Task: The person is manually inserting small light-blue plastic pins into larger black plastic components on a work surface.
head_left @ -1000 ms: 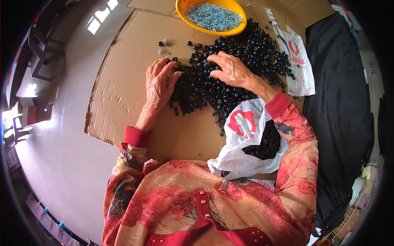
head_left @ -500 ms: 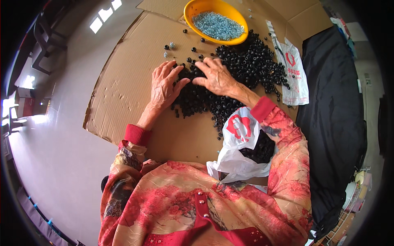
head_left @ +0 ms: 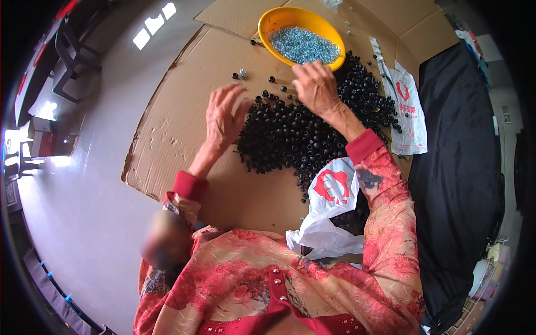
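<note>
A wide pile of small black hollow caps or beads lies on a flattened cardboard sheet. My left hand is at the pile's left edge, fingers apart and nothing seen in them. Over the far side of the pile, my right hand has its fingers loosely bent and somewhat apart, close to the near rim of a yellow bowl. Small shiny bluish-silver pieces fill the bottom of that bowl. I cannot tell whether the right fingertips touch the rim.
A white plastic bag with red print stands near my lap, more black pieces inside it. Another white bag lies flat right of the pile. Black cloth hangs at the right. A few loose caps lie near the bowl.
My right hand has moved off the pile, away from me toward the bowl. My left hand has lifted slightly and come away from the black pieces. The whole view has shifted a little.
</note>
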Available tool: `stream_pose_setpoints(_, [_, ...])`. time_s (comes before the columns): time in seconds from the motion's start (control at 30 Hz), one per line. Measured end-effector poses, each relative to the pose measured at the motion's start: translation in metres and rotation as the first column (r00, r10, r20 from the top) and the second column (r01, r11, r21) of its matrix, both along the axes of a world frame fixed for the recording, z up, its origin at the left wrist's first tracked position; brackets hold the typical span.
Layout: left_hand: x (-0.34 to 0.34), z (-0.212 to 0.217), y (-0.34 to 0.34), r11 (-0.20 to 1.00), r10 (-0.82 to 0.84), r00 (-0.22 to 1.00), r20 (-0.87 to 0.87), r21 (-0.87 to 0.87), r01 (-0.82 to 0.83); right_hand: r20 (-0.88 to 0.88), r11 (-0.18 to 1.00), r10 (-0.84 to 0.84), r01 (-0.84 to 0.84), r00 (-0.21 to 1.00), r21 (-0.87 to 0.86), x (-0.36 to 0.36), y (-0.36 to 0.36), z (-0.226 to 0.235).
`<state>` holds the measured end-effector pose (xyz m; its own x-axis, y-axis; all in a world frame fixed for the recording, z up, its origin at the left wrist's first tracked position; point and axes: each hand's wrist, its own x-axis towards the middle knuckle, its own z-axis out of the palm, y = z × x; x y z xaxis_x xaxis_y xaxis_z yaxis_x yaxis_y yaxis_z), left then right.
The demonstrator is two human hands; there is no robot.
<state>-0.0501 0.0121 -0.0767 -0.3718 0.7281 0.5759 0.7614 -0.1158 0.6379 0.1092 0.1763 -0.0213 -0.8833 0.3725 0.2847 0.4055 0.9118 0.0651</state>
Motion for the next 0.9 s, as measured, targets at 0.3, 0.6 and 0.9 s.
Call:
stream_pose_setpoints(0.3, [-0.059, -0.02, 0.109, 0.979, 0.0, 0.996, -0.093, -0.205, -0.019, -0.21, 0.947, 0.18, -0.112, 0.961, 0.3, 0.014, 0.069, -0.032])
stream_pose_setpoints(0.6, [-0.045, -0.035, 0.154, 0.978, -0.061, 0.945, -0.321, -0.206, -0.007, -0.106, 0.985, 0.045, -0.027, 0.993, 0.172, 0.024, 0.086, -0.019])
stream_pose_setpoints(0.9, [-0.011, -0.029, 0.15, 0.966, -0.178, 0.923, -0.342, -0.238, 0.098, -0.107, 0.999, -0.006, 0.01, 0.994, 0.04, 0.004, 0.021, -0.041])
